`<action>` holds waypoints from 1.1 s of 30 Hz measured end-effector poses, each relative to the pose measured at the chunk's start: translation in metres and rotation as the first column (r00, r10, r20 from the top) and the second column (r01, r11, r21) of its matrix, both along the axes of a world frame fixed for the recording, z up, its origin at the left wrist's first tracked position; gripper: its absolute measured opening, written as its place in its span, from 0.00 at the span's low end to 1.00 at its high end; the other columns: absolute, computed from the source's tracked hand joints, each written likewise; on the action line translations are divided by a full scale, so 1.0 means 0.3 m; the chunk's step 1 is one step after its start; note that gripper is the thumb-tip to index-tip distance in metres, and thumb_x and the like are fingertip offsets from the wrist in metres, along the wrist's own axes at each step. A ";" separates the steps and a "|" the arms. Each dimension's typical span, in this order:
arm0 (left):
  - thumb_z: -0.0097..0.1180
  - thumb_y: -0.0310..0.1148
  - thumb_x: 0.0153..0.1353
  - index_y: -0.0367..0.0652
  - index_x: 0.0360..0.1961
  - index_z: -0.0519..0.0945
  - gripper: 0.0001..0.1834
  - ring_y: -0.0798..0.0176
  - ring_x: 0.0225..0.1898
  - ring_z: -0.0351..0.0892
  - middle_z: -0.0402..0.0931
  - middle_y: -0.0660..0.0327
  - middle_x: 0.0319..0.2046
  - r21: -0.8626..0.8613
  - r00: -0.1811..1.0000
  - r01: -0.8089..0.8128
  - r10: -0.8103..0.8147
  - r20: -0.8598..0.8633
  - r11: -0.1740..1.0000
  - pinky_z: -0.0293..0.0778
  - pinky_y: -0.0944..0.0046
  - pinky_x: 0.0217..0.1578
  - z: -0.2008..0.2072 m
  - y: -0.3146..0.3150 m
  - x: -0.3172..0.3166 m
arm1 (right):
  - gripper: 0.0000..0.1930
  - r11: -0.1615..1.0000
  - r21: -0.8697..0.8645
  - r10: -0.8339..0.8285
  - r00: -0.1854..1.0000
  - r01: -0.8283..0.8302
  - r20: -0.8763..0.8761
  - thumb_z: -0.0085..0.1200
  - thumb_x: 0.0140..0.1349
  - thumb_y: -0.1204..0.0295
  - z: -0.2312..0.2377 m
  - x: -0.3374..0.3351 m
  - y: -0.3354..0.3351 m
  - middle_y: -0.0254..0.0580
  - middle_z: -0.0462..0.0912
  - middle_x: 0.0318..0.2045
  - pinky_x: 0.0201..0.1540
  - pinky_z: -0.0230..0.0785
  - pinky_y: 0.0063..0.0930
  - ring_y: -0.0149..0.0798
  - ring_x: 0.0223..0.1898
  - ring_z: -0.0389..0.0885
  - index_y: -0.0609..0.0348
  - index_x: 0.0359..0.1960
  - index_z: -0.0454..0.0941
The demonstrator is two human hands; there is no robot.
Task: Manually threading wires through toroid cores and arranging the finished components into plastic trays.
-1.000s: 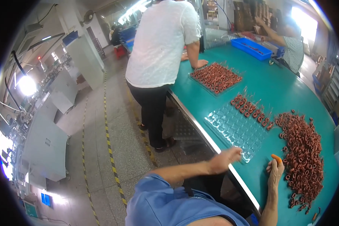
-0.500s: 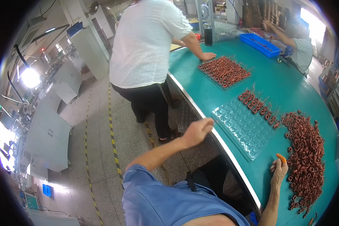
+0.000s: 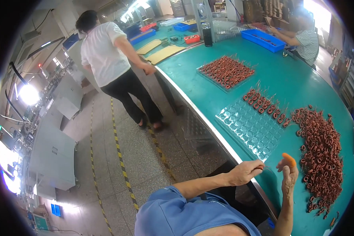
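Holding the reddish-brown ring coil (image 3: 260,167), right of lower centre in the frame, the left hand's grip (image 3: 244,173) is pinched closed; the ring looks light and stiff, its thin leads (image 3: 266,166) bendable, so grasp the ring body; the right hand's grip (image 3: 288,174) is partly open, apparently empty.

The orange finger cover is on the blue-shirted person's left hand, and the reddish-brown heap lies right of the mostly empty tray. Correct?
Not quite: the head view shows the orange finger cover on the right hand. The heap does lie right of the tray.
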State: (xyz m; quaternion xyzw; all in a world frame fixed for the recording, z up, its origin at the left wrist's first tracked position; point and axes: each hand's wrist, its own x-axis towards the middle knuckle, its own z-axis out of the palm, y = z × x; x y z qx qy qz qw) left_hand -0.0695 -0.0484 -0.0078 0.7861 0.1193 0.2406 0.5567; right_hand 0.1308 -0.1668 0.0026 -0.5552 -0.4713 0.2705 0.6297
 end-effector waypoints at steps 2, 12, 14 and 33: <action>0.49 0.32 0.66 0.38 0.46 0.72 0.11 0.51 0.38 0.78 0.76 0.50 0.34 0.007 0.998 0.033 -0.033 0.045 0.999 0.72 0.58 0.39 0.005 -0.021 0.035 | 0.18 0.997 -0.067 0.036 0.999 -0.038 -0.034 0.54 0.66 0.62 -0.006 -0.026 -0.001 0.35 0.77 0.32 0.34 0.67 0.21 0.29 0.32 0.75 0.64 0.50 0.76; 0.47 0.35 0.68 0.37 0.42 0.72 0.11 0.54 0.33 0.79 0.75 0.54 0.31 0.067 0.983 0.125 -0.132 0.126 0.990 0.73 0.60 0.35 0.010 -0.044 0.080 | 0.11 0.997 -0.077 -0.020 1.000 0.020 0.001 0.54 0.67 0.68 -0.013 -0.060 -0.002 0.32 0.77 0.23 0.27 0.64 0.18 0.25 0.23 0.72 0.64 0.42 0.80; 0.45 0.38 0.70 0.39 0.44 0.71 0.12 0.65 0.29 0.79 0.75 0.60 0.30 -0.590 0.964 0.251 -0.254 0.080 0.768 0.74 0.68 0.30 0.007 -0.055 0.089 | 0.11 0.996 -0.071 -0.050 0.999 0.050 -0.005 0.54 0.66 0.69 -0.024 -0.053 -0.006 0.32 0.76 0.22 0.27 0.64 0.17 0.25 0.23 0.72 0.64 0.42 0.80; 0.50 0.32 0.67 0.37 0.43 0.76 0.10 0.78 0.23 0.65 0.67 0.70 0.22 -0.515 0.984 -0.040 0.124 0.129 0.856 0.63 0.73 0.23 -0.016 -0.088 0.213 | 0.07 0.898 0.361 -0.436 0.400 0.253 0.806 0.60 0.56 0.78 0.035 -0.050 -0.018 0.43 0.76 0.33 0.42 0.67 0.38 0.48 0.39 0.74 0.66 0.36 0.79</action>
